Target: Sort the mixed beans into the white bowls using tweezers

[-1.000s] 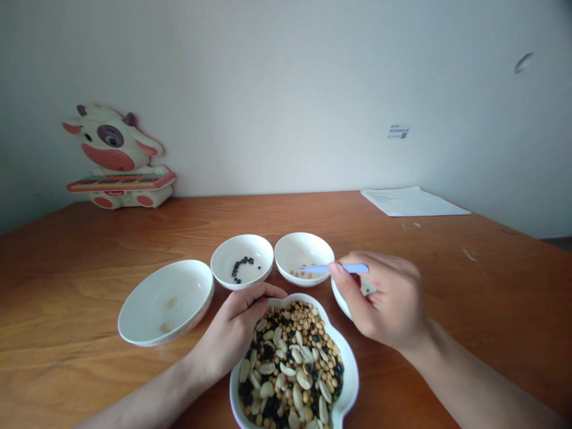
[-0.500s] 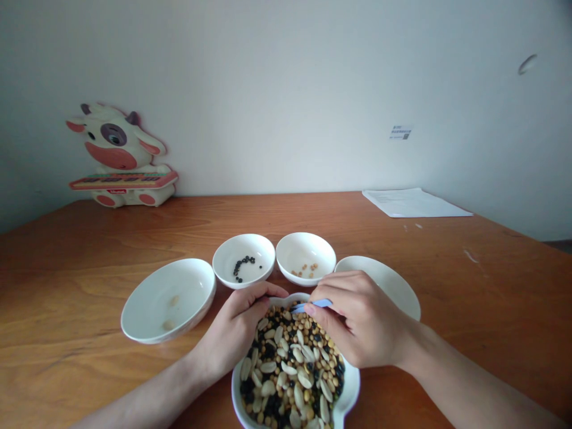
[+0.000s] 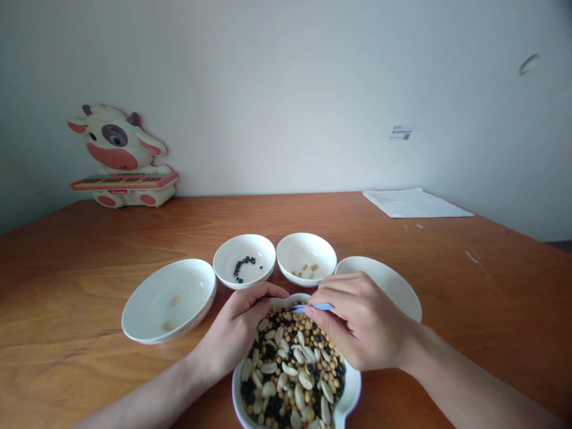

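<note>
A white dish point(image 3: 353, 393) close to me is full of mixed black beans, soybeans and pale peanut halves point(image 3: 305, 379). My left hand point(image 3: 243, 325) grips its upper left rim, thumb and fingers closed on the edge. In my right hand point(image 3: 361, 322) is a pair of blue tweezers point(image 3: 319, 307), pinched between thumb and fingers. The tweezers' tips point left, down among the beans near the dish's far edge. Whether they hold a bean is too small to make out.
Behind the dish stand a bowl with black beans point(image 3: 244, 244), a bowl with soybeans point(image 3: 306, 241), a left bowl point(image 3: 147, 292) with a couple of pale pieces and a right bowl point(image 3: 393, 286), partly hidden. A cow toy point(image 3: 123, 155) and papers point(image 3: 415, 204) lie farther back.
The tweezers in my right hand have tilted very slightly, their tips still among the beans. My left hand keeps its hold on the dish; the bowls stand as before.
</note>
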`<state>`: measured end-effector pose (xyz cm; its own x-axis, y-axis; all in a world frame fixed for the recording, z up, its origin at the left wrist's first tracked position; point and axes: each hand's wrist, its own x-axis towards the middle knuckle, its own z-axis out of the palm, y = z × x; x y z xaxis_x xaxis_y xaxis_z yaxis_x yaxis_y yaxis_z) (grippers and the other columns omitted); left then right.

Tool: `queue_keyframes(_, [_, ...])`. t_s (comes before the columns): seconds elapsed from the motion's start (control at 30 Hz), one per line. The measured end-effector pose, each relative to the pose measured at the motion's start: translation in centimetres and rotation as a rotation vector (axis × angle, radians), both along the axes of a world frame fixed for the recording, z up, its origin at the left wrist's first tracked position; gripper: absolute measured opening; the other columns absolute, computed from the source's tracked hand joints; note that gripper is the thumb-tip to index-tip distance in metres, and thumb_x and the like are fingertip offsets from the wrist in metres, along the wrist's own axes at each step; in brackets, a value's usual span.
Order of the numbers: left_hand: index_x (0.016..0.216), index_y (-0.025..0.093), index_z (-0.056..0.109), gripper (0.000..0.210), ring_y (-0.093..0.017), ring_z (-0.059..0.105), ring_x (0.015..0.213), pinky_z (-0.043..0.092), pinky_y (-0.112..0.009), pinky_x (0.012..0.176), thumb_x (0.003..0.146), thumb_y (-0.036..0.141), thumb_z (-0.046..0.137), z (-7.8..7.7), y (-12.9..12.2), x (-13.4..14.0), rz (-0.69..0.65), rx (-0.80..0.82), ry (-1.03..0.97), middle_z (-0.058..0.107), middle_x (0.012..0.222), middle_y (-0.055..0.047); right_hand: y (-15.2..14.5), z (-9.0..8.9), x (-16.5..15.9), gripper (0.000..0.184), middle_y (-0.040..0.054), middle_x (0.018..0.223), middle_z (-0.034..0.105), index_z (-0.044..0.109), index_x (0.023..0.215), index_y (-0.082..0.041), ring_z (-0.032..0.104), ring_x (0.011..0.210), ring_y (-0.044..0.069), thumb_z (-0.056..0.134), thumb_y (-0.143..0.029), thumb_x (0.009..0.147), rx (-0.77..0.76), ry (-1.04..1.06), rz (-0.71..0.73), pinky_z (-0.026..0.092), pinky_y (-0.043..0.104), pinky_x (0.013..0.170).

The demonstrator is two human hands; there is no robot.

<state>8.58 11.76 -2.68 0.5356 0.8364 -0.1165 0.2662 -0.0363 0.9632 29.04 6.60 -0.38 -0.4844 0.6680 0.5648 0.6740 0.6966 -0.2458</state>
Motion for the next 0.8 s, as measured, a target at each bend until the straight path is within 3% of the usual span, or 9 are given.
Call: queue_keyframes(0.8, [0.098, 0.02, 0.069, 0.025, -0.024, 0.059, 0.104, 0.04, -0.031, 0.092, 0.087, 0.027, 0.048, -0.3, 0.09, -0.07, -0.018, 0.01, -0.019, 0.071, 0.104, -0.002, 0.06, -0.11, -0.09, 0.03, -0.0002, 0.055, 0.047, 0.053, 0.061, -0.016, 0.038, 0.052, 0.013, 0.048, -0.015, 0.09, -0.023, -0.027, -0.011, 0.028, 0.03, 0.052])
